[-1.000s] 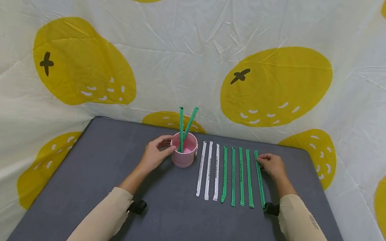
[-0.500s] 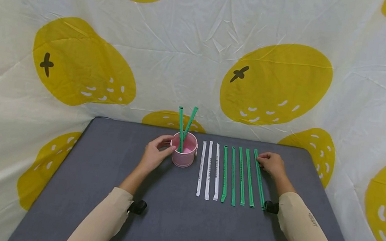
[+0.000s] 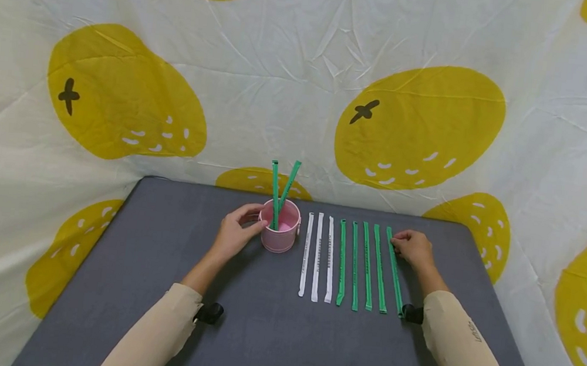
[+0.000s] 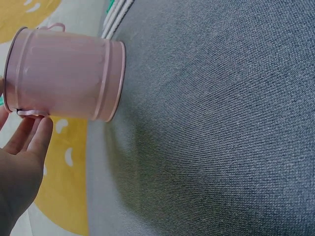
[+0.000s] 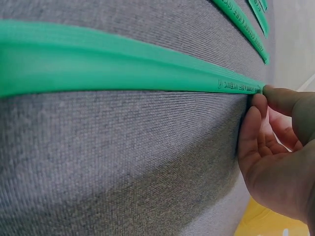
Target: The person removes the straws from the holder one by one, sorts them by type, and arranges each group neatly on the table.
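A small pink bucket (image 3: 278, 240) stands upright, with two green wrapped straws (image 3: 275, 190) leaning in it. My left hand (image 3: 235, 233) holds the bucket's left side near the rim; in the left wrist view its fingers (image 4: 42, 137) touch the bucket by a small side handle (image 4: 33, 112). At the right end of a row of straws, my right hand (image 3: 414, 249) pinches the far end of the outermost green wrapped straw (image 3: 395, 275). That straw lies along the table in the right wrist view, thumb and fingertips meeting at its tip.
Several more green wrapped straws (image 3: 367, 267) lie side by side on the dark grey table (image 3: 258, 333). Three white wrapped straws (image 3: 317, 259) lie between them and the bucket. Behind the table hangs a white cloth (image 3: 268, 110) with yellow fruit prints.
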`<state>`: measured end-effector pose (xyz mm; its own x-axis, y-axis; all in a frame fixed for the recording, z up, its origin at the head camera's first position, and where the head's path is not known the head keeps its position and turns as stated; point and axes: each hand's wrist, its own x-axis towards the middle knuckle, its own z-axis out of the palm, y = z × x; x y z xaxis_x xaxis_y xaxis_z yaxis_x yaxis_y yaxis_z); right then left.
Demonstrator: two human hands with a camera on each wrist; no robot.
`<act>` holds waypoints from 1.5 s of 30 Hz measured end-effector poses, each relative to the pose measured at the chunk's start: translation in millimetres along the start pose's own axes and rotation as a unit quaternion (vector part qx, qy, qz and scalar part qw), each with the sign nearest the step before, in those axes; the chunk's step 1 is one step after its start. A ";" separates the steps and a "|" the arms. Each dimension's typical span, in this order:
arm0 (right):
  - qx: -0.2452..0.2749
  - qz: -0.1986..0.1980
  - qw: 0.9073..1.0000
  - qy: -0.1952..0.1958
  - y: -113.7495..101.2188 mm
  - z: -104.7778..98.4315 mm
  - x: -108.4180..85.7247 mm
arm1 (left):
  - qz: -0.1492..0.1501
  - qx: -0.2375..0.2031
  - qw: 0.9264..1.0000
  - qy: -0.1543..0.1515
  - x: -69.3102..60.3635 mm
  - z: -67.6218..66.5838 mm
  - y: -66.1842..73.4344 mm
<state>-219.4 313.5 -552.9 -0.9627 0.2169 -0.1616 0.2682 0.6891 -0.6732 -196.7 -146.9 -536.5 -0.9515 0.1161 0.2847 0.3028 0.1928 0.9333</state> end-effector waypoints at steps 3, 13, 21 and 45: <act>0.001 -0.003 1.000 -0.003 0.6 -1.3 0.0 | 0.001 0.004 1.000 0.003 0.6 -0.1 0.2; 0.014 -0.013 1.000 -0.016 6.4 -3.8 0.1 | -0.003 0.005 1.000 0.001 -0.3 0.2 -0.4; 0.010 -0.066 0.998 0.009 -8.1 -11.9 -4.3 | -0.004 0.010 1.000 0.006 -1.7 -1.3 -2.9; 0.178 -0.176 0.966 -0.057 -138.8 29.6 -25.2 | -0.015 -0.006 1.000 -0.011 -0.6 0.6 1.5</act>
<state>-233.4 191.9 -476.8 -0.9951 -0.0801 0.0584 -0.0868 0.4202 -0.9032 -195.6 -146.1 -535.5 -0.9587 0.1320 0.2521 0.2737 0.1852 0.9438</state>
